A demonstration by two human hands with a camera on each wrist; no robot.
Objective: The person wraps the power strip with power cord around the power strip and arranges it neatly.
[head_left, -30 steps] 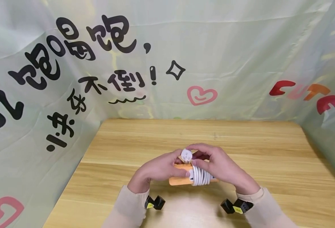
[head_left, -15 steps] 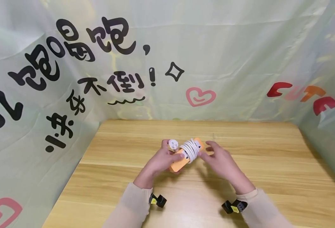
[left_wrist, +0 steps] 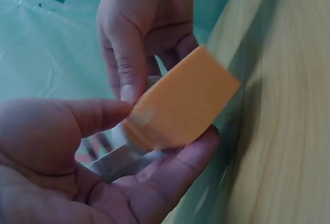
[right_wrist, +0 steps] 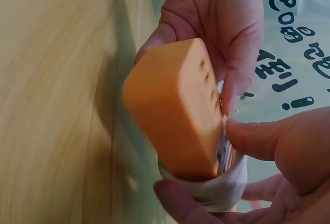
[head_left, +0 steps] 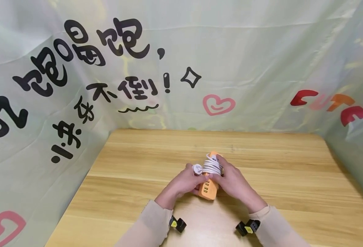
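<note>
Both hands hold an orange power strip [head_left: 209, 190] over the table, its slotted end pointing toward me. A white cord [head_left: 212, 167] is wound in several turns around its far half. The left hand [head_left: 182, 180] grips the strip's left side, thumb on top and fingers underneath. Beside that thumb, the white plug [head_left: 197, 169] sticks up at the left of the coil. The right hand [head_left: 236, 181] grips the strip from the right, around the wound cord. In the right wrist view a row of small ports [right_wrist: 208, 77] shows along one face of the strip.
A wood-grain table [head_left: 132, 157] lies beneath the hands. Pale printed cloth [head_left: 255, 68] hangs behind it and on both sides. Small black cameras [head_left: 181, 225] are strapped at the wrists over light sleeves.
The power strip has turned from lying crosswise to pointing lengthwise, its port face now showing. The right hand came off it half a second ago and now grips it again.
</note>
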